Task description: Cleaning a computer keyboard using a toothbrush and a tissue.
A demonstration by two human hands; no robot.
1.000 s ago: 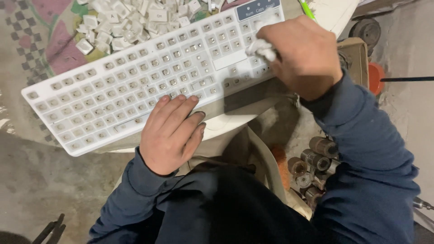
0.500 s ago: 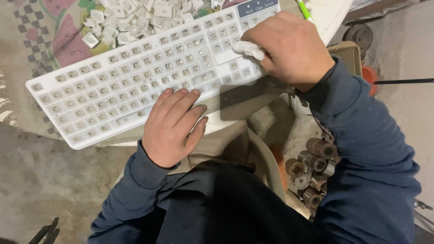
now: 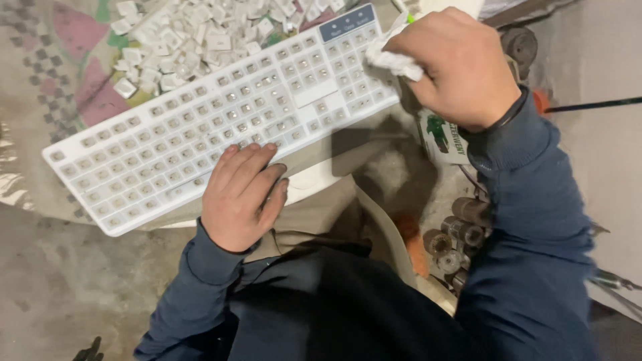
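Patterned cloth (image 3: 60,100) covers the surface under a white keyboard frame (image 3: 167,147) stripped of caps, lying diagonally. Bare concrete floor (image 3: 60,294) lies below the keyboard's near edge. Loose keycaps (image 3: 194,33) are heaped just beyond its far edge. Left hand (image 3: 241,197) lies flat on the near edge, fingers together. Right hand (image 3: 455,67), grip pinching a white rag (image 3: 394,60), is at the right end.

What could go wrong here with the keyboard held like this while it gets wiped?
1. The white stripped keyboard frame overhangs its support at the near edge, and only the left hand pins it; it might tip or slide.
2. The right hand rubs a white crumpled cloth at the far end; it may snag on exposed switch stems.
3. The pile of loose white keycaps lies just behind and could scatter.
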